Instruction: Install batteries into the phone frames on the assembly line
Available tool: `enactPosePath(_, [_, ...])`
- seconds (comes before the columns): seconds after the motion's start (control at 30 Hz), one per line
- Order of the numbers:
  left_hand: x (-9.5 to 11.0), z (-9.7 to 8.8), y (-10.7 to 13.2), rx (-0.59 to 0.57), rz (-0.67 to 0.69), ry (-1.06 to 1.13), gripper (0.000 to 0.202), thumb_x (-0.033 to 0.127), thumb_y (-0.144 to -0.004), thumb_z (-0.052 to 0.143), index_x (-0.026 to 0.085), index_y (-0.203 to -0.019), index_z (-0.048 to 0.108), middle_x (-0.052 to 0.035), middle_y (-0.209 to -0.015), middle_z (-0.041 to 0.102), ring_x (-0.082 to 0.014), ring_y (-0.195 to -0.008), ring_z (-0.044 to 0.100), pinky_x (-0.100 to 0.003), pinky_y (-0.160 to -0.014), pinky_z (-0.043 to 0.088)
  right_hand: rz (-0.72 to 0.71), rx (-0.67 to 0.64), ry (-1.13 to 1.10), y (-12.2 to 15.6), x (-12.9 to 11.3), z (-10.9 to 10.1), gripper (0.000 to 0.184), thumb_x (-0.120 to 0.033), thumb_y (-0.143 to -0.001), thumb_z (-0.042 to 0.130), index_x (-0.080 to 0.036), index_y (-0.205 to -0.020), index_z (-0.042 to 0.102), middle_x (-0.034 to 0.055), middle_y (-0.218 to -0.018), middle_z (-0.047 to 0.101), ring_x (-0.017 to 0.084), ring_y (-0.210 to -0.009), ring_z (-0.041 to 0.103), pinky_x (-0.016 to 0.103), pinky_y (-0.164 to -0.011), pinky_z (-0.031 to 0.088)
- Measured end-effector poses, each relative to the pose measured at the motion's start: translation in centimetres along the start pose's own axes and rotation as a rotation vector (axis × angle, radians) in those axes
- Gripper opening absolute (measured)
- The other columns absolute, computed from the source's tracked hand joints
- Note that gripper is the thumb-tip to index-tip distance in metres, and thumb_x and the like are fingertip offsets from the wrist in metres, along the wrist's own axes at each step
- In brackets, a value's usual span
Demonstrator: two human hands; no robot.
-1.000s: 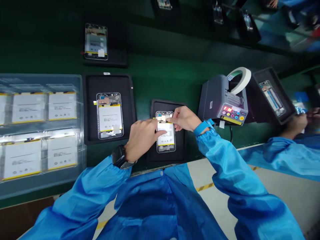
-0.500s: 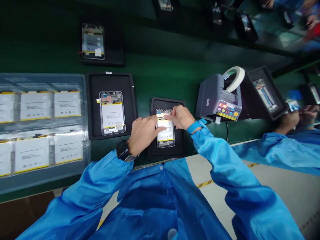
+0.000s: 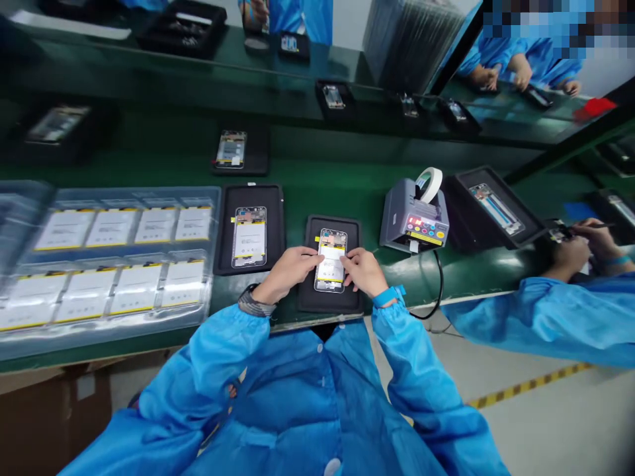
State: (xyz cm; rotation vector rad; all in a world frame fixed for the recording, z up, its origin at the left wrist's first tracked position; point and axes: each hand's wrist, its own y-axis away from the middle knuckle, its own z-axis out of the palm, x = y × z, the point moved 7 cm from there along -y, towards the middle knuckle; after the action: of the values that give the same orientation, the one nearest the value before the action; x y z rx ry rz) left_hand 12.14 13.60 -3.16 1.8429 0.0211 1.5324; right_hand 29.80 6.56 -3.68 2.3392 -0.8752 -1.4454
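Note:
An opened phone (image 3: pixel 330 270) with its white battery and circuit board exposed lies over a black foam tray (image 3: pixel 310 303) in front of me. My left hand (image 3: pixel 292 270) grips the phone's left edge, its thumb over the battery. At the opposite edge, my right hand (image 3: pixel 366 270) is closed on the phone with thumb and fingers; some fingertips are hidden. A yellow tab sticks out at the phone's upper left. Just left, a second opened phone (image 3: pixel 250 241) rests in another black tray (image 3: pixel 225 231).
Clear plastic trays (image 3: pixel 214 264) of white batteries are at left. A grey tape dispenser (image 3: pixel 397 221) with a white tape roll (image 3: pixel 430 184) stands right. Beyond it are a tilted black tray (image 3: pixel 530 235) and a co-worker's hands (image 3: pixel 570 254). A shelf (image 3: pixel 278 82) runs along the back.
The view has tilted upward, showing more of the shelf. My right hand has moved from the phone's top down to its right edge; my left hand stays at the left edge.

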Motion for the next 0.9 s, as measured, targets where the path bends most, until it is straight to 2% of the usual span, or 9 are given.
enactPosePath(0.17, [2.0, 0.0, -0.9, 0.087, 0.139, -0.089, 0.018, 0.026, -0.070, 0.077, 0.014, -0.081, 0.070, 0.0001, -0.066, 0.064, -0.0112, -0.060, 0.053, -0.023, -0.057, 0.039, -0.003, -0.017, -0.090, -0.7, 0.4, -0.2, 0.015, -0.023, -0.103, 0.063, -0.020, -0.098, 0.049, -0.0055, -0.063, 0.066, 0.014, -0.042, 0.067, 0.016, -0.030, 0.039])
enactPosePath(0.27, [2.3, 0.1, -1.2, 0.084, 0.141, -0.108, 0.022, 0.027, -0.067, 0.080, 0.015, -0.083, 0.069, -0.0009, -0.065, 0.067, -0.0132, -0.059, 0.057, -0.024, -0.055, 0.039, -0.004, -0.028, -0.138, -0.7, 0.5, -0.3, 0.020, -0.028, -0.103, 0.066, -0.020, -0.097, 0.048, -0.0045, -0.063, 0.066, 0.015, -0.041, 0.066, 0.016, -0.029, 0.037])
enactPosePath(0.4, [2.3, 0.8, -1.7, 0.043, 0.147, -0.098, 0.029, 0.031, -0.070, 0.081, 0.015, -0.091, 0.068, 0.0027, -0.054, 0.063, -0.0129, -0.050, 0.054, -0.024, -0.050, 0.037, -0.022, -0.054, -0.190, -0.6, 0.3, -0.2, 0.028, -0.038, -0.099, 0.071, -0.021, -0.094, 0.049, -0.0052, -0.059, 0.065, 0.015, -0.039, 0.065, 0.016, -0.028, 0.035])
enactPosePath(0.5, [2.7, 2.5, -2.4, -0.050, 0.235, 0.013, 0.033, 0.036, -0.067, 0.086, 0.014, -0.086, 0.071, -0.0030, -0.069, 0.074, -0.0142, -0.060, 0.063, -0.025, -0.060, 0.047, -0.045, -0.059, -0.217, -0.5, 0.3, -0.3, 0.031, -0.044, -0.096, 0.072, -0.021, -0.092, 0.051, -0.0061, -0.057, 0.062, 0.015, -0.036, 0.061, 0.018, -0.029, 0.033])
enactPosePath(0.57, [2.9, 3.3, -2.9, -0.073, 0.264, 0.107, 0.041, 0.039, -0.062, 0.090, 0.013, -0.088, 0.072, -0.0078, -0.084, 0.079, -0.0185, -0.071, 0.070, -0.029, -0.068, 0.054, -0.065, -0.011, -0.227, -0.4, 0.5, -1.1, 0.031, -0.045, -0.095, 0.071, -0.021, -0.094, 0.053, -0.0078, -0.057, 0.059, 0.013, -0.035, 0.057, 0.019, -0.032, 0.034])
enactPosePath(0.63, [2.9, 4.0, -3.3, -0.111, 0.249, 0.178, 0.051, 0.042, -0.061, 0.093, 0.013, -0.098, 0.074, -0.0107, -0.094, 0.081, -0.0221, -0.080, 0.074, -0.033, -0.073, 0.058, -0.137, 0.102, -0.234, -0.2, 0.3, -2.4, 0.030, -0.046, -0.092, 0.073, -0.021, -0.096, 0.056, -0.0083, -0.061, 0.057, 0.011, -0.043, 0.057, 0.019, -0.040, 0.040])
enactPosePath(0.73, [3.1, 4.5, -3.5, -0.212, 0.240, 0.245, 0.058, 0.044, -0.065, 0.094, 0.013, -0.110, 0.075, -0.0128, -0.107, 0.081, -0.0242, -0.089, 0.077, -0.036, -0.082, 0.061, -0.375, 0.273, -0.270, 0.6, -1.1, -4.2, 0.032, -0.046, -0.087, 0.076, -0.020, -0.100, 0.063, -0.0040, -0.078, 0.060, 0.011, -0.063, 0.058, 0.021, -0.059, 0.048])
enactPosePath(0.8, [3.3, 4.3, -3.5, -0.244, 0.260, 0.258, 0.056, 0.043, -0.069, 0.094, 0.014, -0.113, 0.076, -0.0128, -0.112, 0.081, -0.0240, -0.093, 0.077, -0.036, -0.087, 0.060, -0.493, 0.278, -0.327, 1.0, -2.1, -4.2, 0.030, -0.046, -0.089, 0.073, -0.020, -0.099, 0.064, -0.0019, -0.083, 0.062, 0.012, -0.067, 0.055, 0.024, -0.064, 0.048])
enactPosePath(0.9, [3.4, 4.0, -3.4, -0.251, 0.302, 0.244, 0.051, 0.043, -0.073, 0.092, 0.014, -0.113, 0.077, -0.0118, -0.113, 0.081, -0.0230, -0.095, 0.077, -0.035, -0.089, 0.060, -0.504, 0.207, -0.386, 1.0, -2.7, -3.2, 0.024, -0.044, -0.094, 0.067, -0.020, -0.094, 0.061, -0.0021, -0.079, 0.062, 0.013, -0.065, 0.053, 0.025, -0.061, 0.045])
